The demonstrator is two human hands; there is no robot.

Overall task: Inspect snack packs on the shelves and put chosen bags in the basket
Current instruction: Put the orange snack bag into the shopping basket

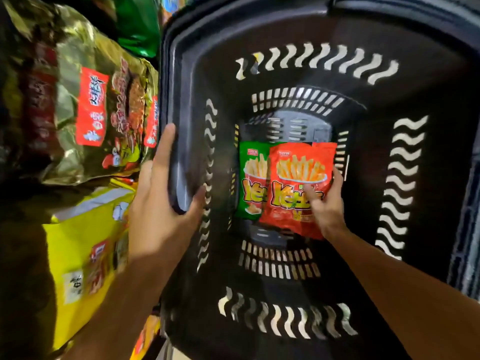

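Note:
A black plastic basket [259, 74] with wavy slots fills most of the head view. My left hand [161, 203] grips its left rim, fingers outside and thumb hooked over the inside. Deep in the basket my right hand [327, 203] pinches the right edge of a red fries snack bag [293, 183], thumb on its front. A green fries bag [250, 183] of the same brand lies on the basket floor, partly under the red bag's left side.
To the left of the basket are shelves with large snack packs: a gold foil pack with red labels [85, 107], a yellow pack [85, 255] below it, and green bags [137, 24] at the top.

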